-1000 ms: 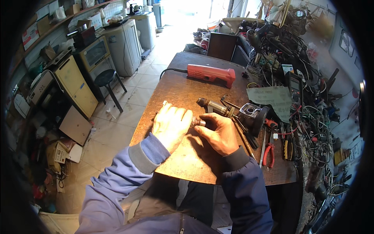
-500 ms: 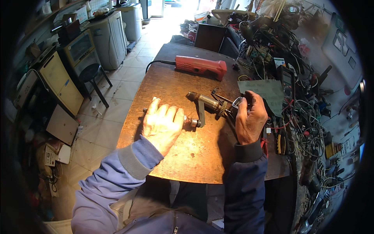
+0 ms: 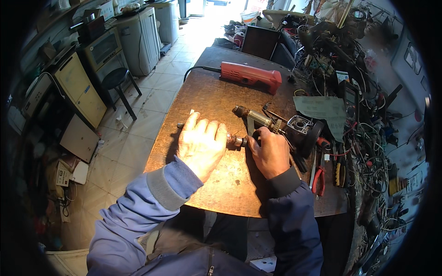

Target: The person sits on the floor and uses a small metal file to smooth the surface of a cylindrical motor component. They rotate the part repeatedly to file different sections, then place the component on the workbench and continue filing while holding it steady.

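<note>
My left hand is closed over a motor armature, hiding most of it; the copper commutator end sticks out to the right. My right hand is closed at that end, thumb and fingertips against the shaft tip; exactly what they pinch is partly hidden. Just beyond lies a second armature with a toothed gear on its right end. A dark flat strip runs from it toward my right fingers. A silvery metal gear housing sits to the right of that hand.
A red power-tool body with a black cord lies at the table's far side. Red-handled pliers, a green sheet and a multimeter are at right, beside heaped wires and parts. A black stool stands left.
My right hand has left the metal housing and come left to the armature's commutator end. My left hand keeps its hold. The whole view has shifted slightly.
</note>
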{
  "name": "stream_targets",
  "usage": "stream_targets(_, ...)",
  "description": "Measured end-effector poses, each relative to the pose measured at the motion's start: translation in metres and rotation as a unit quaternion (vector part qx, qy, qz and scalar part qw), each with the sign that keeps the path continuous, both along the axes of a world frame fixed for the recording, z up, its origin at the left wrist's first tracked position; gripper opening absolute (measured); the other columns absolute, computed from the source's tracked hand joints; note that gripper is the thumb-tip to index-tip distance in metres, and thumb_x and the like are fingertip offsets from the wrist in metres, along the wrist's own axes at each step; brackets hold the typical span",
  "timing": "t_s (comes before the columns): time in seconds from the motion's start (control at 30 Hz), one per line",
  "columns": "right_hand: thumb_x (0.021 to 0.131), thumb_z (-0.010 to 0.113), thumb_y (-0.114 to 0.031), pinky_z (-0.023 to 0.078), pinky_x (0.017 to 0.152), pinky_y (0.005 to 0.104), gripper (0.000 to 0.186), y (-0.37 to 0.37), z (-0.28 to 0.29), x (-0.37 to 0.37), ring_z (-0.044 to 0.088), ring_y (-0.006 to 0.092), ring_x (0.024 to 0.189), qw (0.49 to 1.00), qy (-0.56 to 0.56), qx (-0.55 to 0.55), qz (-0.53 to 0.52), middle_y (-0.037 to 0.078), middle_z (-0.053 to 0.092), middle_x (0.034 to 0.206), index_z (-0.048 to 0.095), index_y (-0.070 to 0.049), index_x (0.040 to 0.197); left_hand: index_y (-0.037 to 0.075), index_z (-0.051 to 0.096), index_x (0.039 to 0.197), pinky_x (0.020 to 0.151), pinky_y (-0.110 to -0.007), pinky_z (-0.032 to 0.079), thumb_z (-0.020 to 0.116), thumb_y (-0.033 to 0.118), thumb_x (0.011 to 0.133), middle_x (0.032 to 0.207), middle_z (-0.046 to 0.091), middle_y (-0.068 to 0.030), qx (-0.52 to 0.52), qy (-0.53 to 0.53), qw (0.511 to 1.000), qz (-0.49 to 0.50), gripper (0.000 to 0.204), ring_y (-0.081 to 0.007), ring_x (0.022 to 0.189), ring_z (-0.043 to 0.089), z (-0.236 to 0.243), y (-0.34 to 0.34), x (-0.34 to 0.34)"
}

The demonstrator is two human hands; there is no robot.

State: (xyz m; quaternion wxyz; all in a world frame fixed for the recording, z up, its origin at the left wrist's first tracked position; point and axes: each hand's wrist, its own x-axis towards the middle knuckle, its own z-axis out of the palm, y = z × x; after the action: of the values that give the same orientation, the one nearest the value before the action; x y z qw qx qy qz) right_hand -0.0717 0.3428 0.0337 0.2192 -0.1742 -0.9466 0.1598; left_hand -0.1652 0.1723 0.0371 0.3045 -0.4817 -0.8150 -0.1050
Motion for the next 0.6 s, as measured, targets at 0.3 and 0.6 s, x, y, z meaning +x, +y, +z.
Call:
stream_targets(0.3,0.088,0.069,-0.011,0.046,0.053,0.0248,0.015,0.005,0.016,0.006,0.060,0.0093,0.060,0.857,0.084,-0.501,0.084,0.005,0.065,0.069,0.065,0.003,0.088,0.000,0.065,0.107,0.101,-0.046,0.042,0.060,0.012,0.082,0.101,0.066,-0.0109,-0.004,0.004,1.000,0.005,0.028,-0.0238,0.096,0.063,-0.001,0.000,-0.002)
stream_targets(0.6,0.088,0.068,-0.008,0.043,0.051,0.0217,0.015,0.000,0.010,0.005,0.057,0.0085,0.054,0.819,0.064,-0.563,0.091,0.006,0.065,0.072,0.064,0.006,0.090,-0.001,0.064,0.111,0.104,-0.046,0.039,0.058,0.010,0.082,0.105,0.065,-0.0123,-0.013,-0.006,1.000,0.002,0.032,-0.0253,0.100,0.061,0.001,-0.001,0.002)
